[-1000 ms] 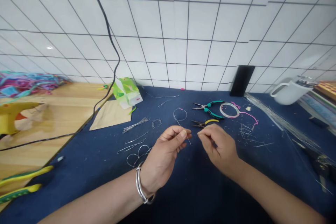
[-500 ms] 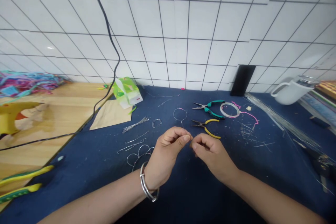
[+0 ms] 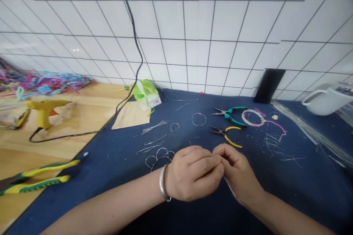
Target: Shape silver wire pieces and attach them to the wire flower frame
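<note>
My left hand (image 3: 196,174), a silver bangle at its wrist, is closed with its back turned up and its fingertips hidden against my right hand (image 3: 239,174). Both hands pinch a thin metal wire (image 3: 230,188); a stretch of it shows below my right palm, the rest is covered by fingers. Beside my left wrist lies a row of joined wire loops (image 3: 162,152), partly hidden by that hand. Just beyond the hands are yellow-handled pliers (image 3: 227,134), teal-handled long-nose pliers (image 3: 230,114) and a thin wire ring (image 3: 199,119) with a pink bit on it.
Cut wires (image 3: 154,127) and a small curled wire (image 3: 174,127) lie on the dark blue cloth (image 3: 110,176). At left are a yellow glue gun (image 3: 44,112) and green-yellow pliers (image 3: 46,176). A white ring spool (image 3: 253,118), wire scraps (image 3: 273,143) and a white mug (image 3: 328,100) are right.
My left hand has rolled over, its back now up and its fingers against the right hand. Wire now shows under my right palm. The view has swung left.
</note>
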A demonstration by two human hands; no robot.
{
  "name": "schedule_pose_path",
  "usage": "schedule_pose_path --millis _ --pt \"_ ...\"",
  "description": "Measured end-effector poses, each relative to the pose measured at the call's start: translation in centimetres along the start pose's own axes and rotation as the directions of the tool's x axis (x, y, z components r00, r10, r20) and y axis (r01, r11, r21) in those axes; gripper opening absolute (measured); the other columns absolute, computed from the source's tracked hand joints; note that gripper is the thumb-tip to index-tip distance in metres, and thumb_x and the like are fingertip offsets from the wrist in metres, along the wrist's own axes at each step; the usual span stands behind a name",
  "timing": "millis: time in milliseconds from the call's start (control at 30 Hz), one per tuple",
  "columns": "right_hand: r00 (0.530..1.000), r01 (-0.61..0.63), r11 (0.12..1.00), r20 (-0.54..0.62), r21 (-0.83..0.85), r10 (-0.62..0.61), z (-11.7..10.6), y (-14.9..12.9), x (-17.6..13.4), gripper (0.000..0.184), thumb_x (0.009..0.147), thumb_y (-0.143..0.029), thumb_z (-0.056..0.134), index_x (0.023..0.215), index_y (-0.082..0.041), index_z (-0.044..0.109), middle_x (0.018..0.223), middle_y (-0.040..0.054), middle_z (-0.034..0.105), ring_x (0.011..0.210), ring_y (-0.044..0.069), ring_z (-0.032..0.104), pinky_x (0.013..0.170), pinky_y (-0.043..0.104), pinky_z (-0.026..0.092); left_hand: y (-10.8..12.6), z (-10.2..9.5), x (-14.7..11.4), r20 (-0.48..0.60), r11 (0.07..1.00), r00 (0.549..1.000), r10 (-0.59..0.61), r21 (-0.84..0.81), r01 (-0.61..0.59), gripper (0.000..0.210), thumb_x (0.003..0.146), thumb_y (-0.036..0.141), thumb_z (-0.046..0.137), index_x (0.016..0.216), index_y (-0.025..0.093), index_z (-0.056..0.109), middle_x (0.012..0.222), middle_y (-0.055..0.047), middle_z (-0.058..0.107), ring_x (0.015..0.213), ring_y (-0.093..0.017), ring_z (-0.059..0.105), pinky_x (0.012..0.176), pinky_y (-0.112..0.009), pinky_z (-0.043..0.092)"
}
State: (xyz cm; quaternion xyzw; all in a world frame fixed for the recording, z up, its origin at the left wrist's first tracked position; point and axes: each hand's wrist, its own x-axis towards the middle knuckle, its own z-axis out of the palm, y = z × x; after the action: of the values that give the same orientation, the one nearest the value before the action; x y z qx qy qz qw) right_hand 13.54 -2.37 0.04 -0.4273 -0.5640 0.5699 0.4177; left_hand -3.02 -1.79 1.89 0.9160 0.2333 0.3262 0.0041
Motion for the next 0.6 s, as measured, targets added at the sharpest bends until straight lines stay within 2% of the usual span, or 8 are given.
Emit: schedule_pose_path --millis 67,167,300,367,467,600 --pt "1.000 0.001 1.000 -0.017 0.008 -0.001 0.1 -0.1 -0.1 0.016 0.083 -0.031 0.054 0.073 -0.019 0.054 0.070 -0.0017 0.049 0.067 0.012 0.045 0.062 0.024 0.039 0.2 -0.2 0.0 0.036 0.997 0.999 0.025 0.068 -0.028 0.023 0.079 0.013 0.053 0.090 0.026 0.067 0.092 -0.005 0.071 0.089 -0.021 0.065 0.070 -0.033 0.050" --pt "0.999 -0.002 1.000 -0.038 0.024 0.003 0.1 -0.1 -0.1 0.016 0.084 -0.031 0.052 0.074 -0.019 0.055 0.072 -0.0009 0.050 0.068 0.012 0.045 0.063 0.025 0.040 0.6 -0.4 0.1 0.013 0.996 1.000 0.021 0.084 -0.022 0.023 0.079 0.014 0.053 0.092 0.025 0.068 0.096 -0.008 0.070 0.092 -0.024 0.065 0.066 -0.033 0.052" --pt "0.997 -0.021 0.998 -0.075 0.067 0.026 0.1 -0.1 0.0 0.016 0.082 -0.032 0.054 0.072 -0.019 0.055 0.072 -0.0007 0.049 0.068 0.012 0.045 0.063 0.025 0.040 1.0 -0.3 0.4 0.092 0.996 0.992 -0.085 -0.004 0.086 0.023 0.080 0.015 0.052 0.092 0.026 0.068 0.095 -0.008 0.070 0.092 -0.025 0.065 0.066 -0.035 0.054" --pt "0.994 -0.066 0.990 -0.076 0.128 0.076 0.2 -0.2 -0.1 0.015 0.080 -0.031 0.056 0.071 -0.018 0.056 0.070 -0.0010 0.049 0.067 0.012 0.045 0.062 0.025 0.040 1.1 -0.1 0.4 0.098 0.993 0.989 -0.114 -0.031 0.117 0.023 0.080 0.015 0.052 0.092 0.026 0.068 0.096 -0.008 0.070 0.094 -0.025 0.064 0.068 -0.036 0.054" --pt "0.980 -0.169 0.943 -0.049 0.286 0.191 0.6 -0.7 -0.4 0.014 0.076 -0.029 0.060 0.070 -0.018 0.056 0.065 -0.0022 0.048 0.061 0.010 0.042 0.056 0.022 0.038 1.2 0.6 0.1 0.057 0.997 0.996 -0.072 0.019 0.071 0.023 0.080 0.012 0.051 0.088 0.025 0.069 0.095 -0.008 0.071 0.093 -0.025 0.065 0.071 -0.036 0.055" --pt "0.951 -0.287 0.834 0.034 0.471 0.307 0.9 -1.3 -0.8 0.014 0.071 -0.026 0.064 0.067 -0.016 0.057 0.063 -0.0024 0.048 0.059 0.008 0.040 0.053 0.019 0.036 1.1 1.5 -0.5 0.042 0.992 0.999 0.007 0.124 -0.013 0.025 0.079 0.008 0.052 0.085 0.025 0.069 0.094 -0.008 0.071 0.090 -0.024 0.065 0.070 -0.036 0.055"
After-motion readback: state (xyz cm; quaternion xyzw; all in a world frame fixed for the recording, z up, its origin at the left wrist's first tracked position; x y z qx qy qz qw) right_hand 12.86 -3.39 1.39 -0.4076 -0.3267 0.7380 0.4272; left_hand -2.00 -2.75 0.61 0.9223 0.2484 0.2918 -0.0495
